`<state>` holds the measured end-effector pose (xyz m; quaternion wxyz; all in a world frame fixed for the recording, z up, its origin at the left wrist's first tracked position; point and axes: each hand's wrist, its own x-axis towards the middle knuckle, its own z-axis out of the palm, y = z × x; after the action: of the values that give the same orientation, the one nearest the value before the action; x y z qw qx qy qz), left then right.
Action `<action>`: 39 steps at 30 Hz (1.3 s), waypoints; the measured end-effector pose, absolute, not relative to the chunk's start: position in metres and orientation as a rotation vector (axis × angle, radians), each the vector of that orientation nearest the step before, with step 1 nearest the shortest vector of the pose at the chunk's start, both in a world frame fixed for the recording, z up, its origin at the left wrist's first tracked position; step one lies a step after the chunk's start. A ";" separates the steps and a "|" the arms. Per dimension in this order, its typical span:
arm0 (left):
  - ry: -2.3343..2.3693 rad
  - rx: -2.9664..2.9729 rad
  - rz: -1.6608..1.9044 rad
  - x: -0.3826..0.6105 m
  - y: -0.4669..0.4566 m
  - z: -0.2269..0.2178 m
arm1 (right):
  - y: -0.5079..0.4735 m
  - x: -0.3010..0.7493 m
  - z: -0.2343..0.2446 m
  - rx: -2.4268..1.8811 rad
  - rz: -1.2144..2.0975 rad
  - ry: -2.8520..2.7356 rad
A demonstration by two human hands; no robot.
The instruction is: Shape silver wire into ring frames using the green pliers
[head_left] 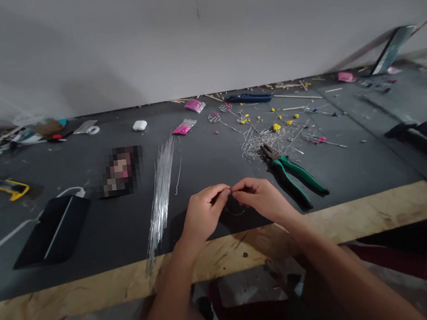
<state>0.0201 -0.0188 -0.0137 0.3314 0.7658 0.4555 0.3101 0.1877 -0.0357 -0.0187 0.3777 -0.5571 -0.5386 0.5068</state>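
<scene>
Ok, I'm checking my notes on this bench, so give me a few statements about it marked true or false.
The left hand and right hand pinch a thin wire between them. True.
The green-handled pliers are in the right hand. False: they lie on the table, to its right.
The bundle of straight wires lies left of the left hand. True.
The white earbud case sits at the table's front edge. False: it sits far back, near the wall.
</scene>
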 end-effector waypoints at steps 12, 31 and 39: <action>1.295 1.896 0.868 0.024 -0.022 -0.012 | -0.036 0.185 -0.020 -1.392 1.260 -1.399; 1.221 2.302 0.650 0.013 -0.023 -0.007 | -0.038 0.182 -0.018 -1.496 1.144 -1.519; 1.249 2.322 0.622 0.015 -0.023 -0.008 | -0.040 0.178 -0.016 -1.546 1.112 -1.487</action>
<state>0.0152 -0.0230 -0.0080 0.2145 0.8372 0.4504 0.2243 0.1781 -0.0400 -0.0163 0.3549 -0.5982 -0.5753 0.4305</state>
